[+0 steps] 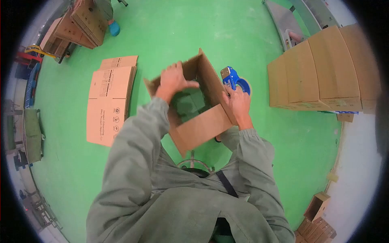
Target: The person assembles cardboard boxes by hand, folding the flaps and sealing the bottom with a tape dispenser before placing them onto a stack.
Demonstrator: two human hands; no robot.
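I hold an opened-out cardboard box (pixel 202 125) in front of me above the green floor, its flaps standing out and the floor showing through its middle. My left hand (pixel 173 80) grips the far left flap at its top edge. My right hand (pixel 237 102) presses on the right side panel and also holds a blue tape dispenser (pixel 234 80) with a roll of brown tape, which sticks out beyond the box.
A stack of flat cardboard blanks (pixel 109 99) lies on the floor to the left. Rows of made-up boxes (pixel 324 77) stand at the right. More cartons (pixel 83 24) sit at the upper left and small open boxes (pixel 318 220) at the lower right.
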